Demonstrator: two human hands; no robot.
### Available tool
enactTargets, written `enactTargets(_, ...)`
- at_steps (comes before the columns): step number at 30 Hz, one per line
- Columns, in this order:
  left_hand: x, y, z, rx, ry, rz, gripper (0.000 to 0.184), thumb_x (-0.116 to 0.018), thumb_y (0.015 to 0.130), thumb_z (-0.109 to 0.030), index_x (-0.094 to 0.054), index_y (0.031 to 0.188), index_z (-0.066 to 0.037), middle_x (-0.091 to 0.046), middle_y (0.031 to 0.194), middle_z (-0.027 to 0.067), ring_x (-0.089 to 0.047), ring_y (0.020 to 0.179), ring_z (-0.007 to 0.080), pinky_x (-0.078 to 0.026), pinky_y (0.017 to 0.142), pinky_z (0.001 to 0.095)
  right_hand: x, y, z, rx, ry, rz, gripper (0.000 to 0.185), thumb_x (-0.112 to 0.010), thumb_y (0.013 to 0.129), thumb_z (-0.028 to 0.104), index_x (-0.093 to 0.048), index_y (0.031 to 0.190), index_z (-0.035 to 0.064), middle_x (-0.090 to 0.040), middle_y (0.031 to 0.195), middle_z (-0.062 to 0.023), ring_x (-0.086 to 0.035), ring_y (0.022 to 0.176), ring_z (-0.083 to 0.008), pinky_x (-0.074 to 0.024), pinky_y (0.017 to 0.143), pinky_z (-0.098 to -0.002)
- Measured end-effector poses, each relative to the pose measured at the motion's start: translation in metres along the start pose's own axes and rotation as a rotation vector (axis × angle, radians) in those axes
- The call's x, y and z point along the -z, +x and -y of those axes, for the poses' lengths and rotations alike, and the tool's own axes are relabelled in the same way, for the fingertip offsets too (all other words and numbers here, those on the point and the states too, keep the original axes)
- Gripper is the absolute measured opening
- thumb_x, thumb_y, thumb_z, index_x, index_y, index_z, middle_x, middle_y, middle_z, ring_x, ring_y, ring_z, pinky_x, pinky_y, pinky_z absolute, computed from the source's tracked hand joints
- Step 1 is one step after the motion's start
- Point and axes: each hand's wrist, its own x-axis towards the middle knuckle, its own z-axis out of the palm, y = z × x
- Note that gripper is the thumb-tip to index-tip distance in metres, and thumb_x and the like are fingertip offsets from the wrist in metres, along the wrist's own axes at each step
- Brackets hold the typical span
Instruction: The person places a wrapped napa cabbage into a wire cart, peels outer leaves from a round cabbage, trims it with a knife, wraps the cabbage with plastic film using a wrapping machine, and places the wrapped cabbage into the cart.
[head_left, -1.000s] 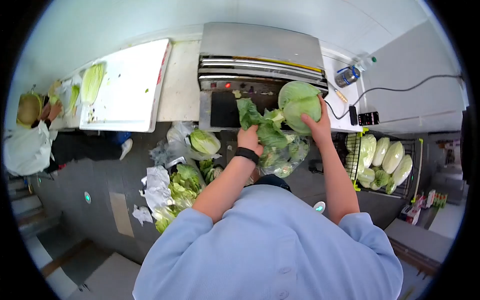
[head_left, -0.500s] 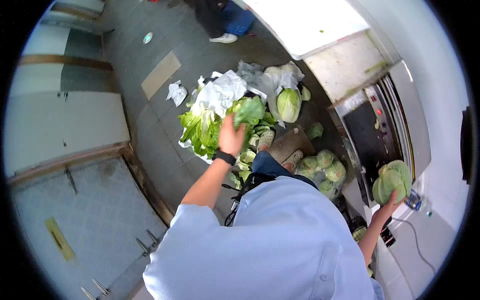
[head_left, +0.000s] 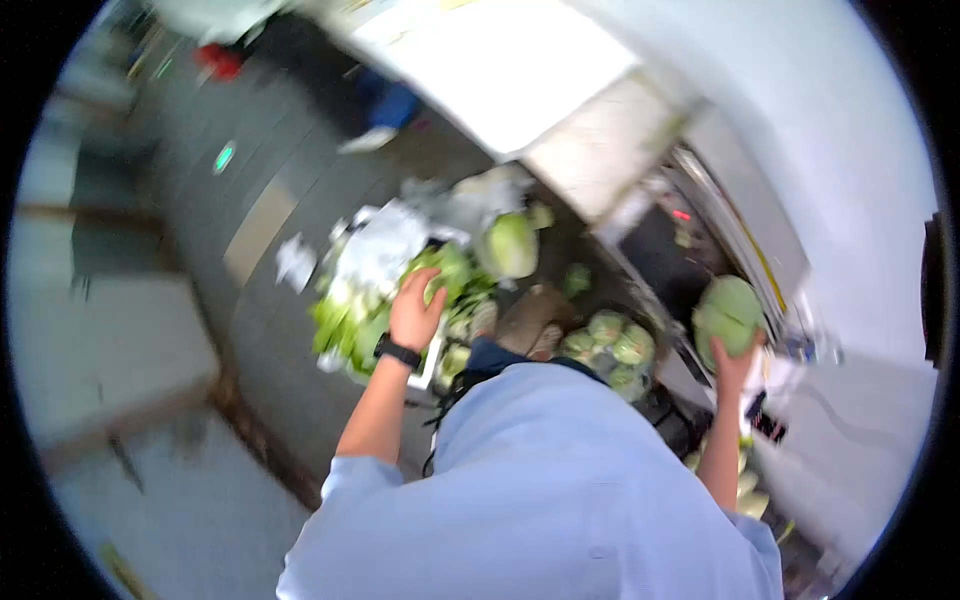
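My right hand (head_left: pixel 738 362) grips a round green cabbage (head_left: pixel 727 312) from below, beside a machine with a dark top. My left hand (head_left: pixel 416 308), with a black band (head_left: pixel 397 351) at the wrist, hovers over a heap of loose green leaves (head_left: pixel 352 325). Its thumb and fingers are apart, and no leaf shows between them. White crumpled paper or plastic (head_left: pixel 380 250) covers part of the heap. Right of it lies a long Chinese cabbage (head_left: pixel 511 246), partly wrapped.
A clear bag of cabbages (head_left: pixel 610 350) rests on the floor by my feet. The machine (head_left: pixel 660 250) adjoins a white counter (head_left: pixel 500 70). A person's dark-clothed leg and shoe (head_left: pixel 368 140) appear at the top. Cabinets (head_left: pixel 130 340) line the left.
The green leaf that was in my left hand is out of it, and the fingers have spread. My right hand still holds the cabbage. The camera view has turned and blurred.
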Motion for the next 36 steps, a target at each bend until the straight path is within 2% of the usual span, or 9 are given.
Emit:
enactTargets(6,-0.086,0.06,-0.236,-0.918,-0.344,0.549,0.035,-0.065,0.086,-0.005,-0.062,0.122,-0.004,-0.064,0.123,0.016,-0.062,0.113,0.0355,-0.05,0.097,0.0415,0.013,-0.024,0.037,0.345,-0.195,0.028,0.113,-0.092,0.059,0.033,-0.033,0.149,0.0033,-0.031,0.156,-0.0249,-0.029,0.146,-0.0437,-0.0302,0.119,-0.0503)
enactTargets(10,-0.182,0.044,-0.338,-1.393,-0.295,0.851,0.039,-0.064,0.089,-0.009,-0.059,0.128,-0.007,-0.06,0.126,0.0159,-0.059,0.116,0.0357,-0.05,0.097,0.0431,0.018,-0.024,0.061,0.471,-0.369,0.107,0.096,-0.092,0.055,0.035,-0.05,0.139,0.0105,-0.036,0.158,-0.0131,-0.023,0.15,-0.0416,-0.0237,0.12,-0.0579)
enactTargets(13,-0.243,0.059,-0.363,-1.45,-0.052,0.807,0.035,-0.062,0.091,-0.016,-0.057,0.124,-0.006,-0.06,0.126,0.0163,-0.058,0.118,0.0369,-0.048,0.101,0.0451,0.018,-0.026,0.064,0.501,-0.518,0.302,0.099,-0.093,0.054,0.039,-0.051,0.14,0.0157,-0.039,0.156,-0.0086,-0.023,0.15,-0.0386,-0.0197,0.12,-0.0633)
enactTargets(14,-0.263,0.066,-0.355,-1.416,0.015,0.71,0.036,-0.063,0.09,-0.017,-0.058,0.124,-0.005,-0.06,0.128,0.0166,-0.058,0.118,0.0374,-0.047,0.102,0.0449,0.019,-0.028,0.067,0.501,-0.489,0.277,0.101,-0.093,0.053,0.041,-0.05,0.141,0.0168,-0.039,0.155,-0.0079,-0.024,0.15,-0.0379,-0.0192,0.119,-0.0645)
enactTargets(16,-0.276,0.082,-0.344,-1.394,-0.045,0.8,0.036,-0.063,0.089,-0.017,-0.059,0.123,-0.005,-0.06,0.129,0.0163,-0.058,0.117,0.0374,-0.048,0.102,0.0449,0.022,-0.037,0.072,0.493,-0.443,0.228,0.105,-0.093,0.052,0.045,-0.049,0.143,0.019,-0.041,0.154,-0.0064,-0.024,0.15,-0.0364,-0.0183,0.118,-0.0668)
enactTargets(22,-0.263,0.086,-0.357,-1.402,0.229,0.743,0.044,-0.061,0.08,-0.001,-0.06,0.124,-0.008,-0.063,0.123,0.012,-0.061,0.113,0.0348,-0.049,0.098,0.0451,0.024,-0.042,0.051,0.449,-0.322,0.084,0.109,-0.088,0.054,0.058,-0.045,0.148,0.0209,-0.032,0.162,-0.0049,-0.025,0.151,-0.0341,-0.0226,0.116,-0.0657)
enactTargets(26,-0.271,0.113,-0.34,-1.385,0.549,0.622,0.036,-0.054,0.09,-0.008,-0.06,0.125,-0.01,-0.061,0.126,0.0075,-0.06,0.118,0.0274,-0.044,0.103,0.0488,0.021,-0.03,0.052,0.299,-0.261,0.044,0.108,-0.086,0.057,0.059,-0.044,0.149,0.0201,-0.035,0.161,-0.0056,-0.025,0.15,-0.0374,-0.0259,0.114,-0.0658)
enactTargets(32,-0.279,0.103,-0.324,-1.557,0.845,0.352,0.051,-0.046,0.096,-0.017,-0.047,0.145,-0.005,-0.051,0.139,0.0085,-0.046,0.133,0.0228,-0.032,0.114,0.0538,0.021,-0.023,0.069,0.202,-0.236,0.061,0.103,-0.084,0.062,0.052,-0.042,0.15,0.0188,-0.038,0.159,-0.0075,-0.026,0.148,-0.0434,-0.0289,0.114,-0.0637)
enactTargets(36,-0.281,0.099,-0.336,-1.468,0.974,0.489,0.073,-0.066,0.08,-0.021,-0.043,0.148,-0.005,-0.048,0.135,0.0117,-0.042,0.134,0.0272,-0.024,0.118,0.0556,0.028,-0.03,0.013,0.287,-0.046,0.029,0.104,-0.085,0.062,0.051,-0.041,0.151,0.0194,-0.038,0.158,-0.0104,-0.025,0.148,-0.0446,-0.0296,0.116,-0.0602)
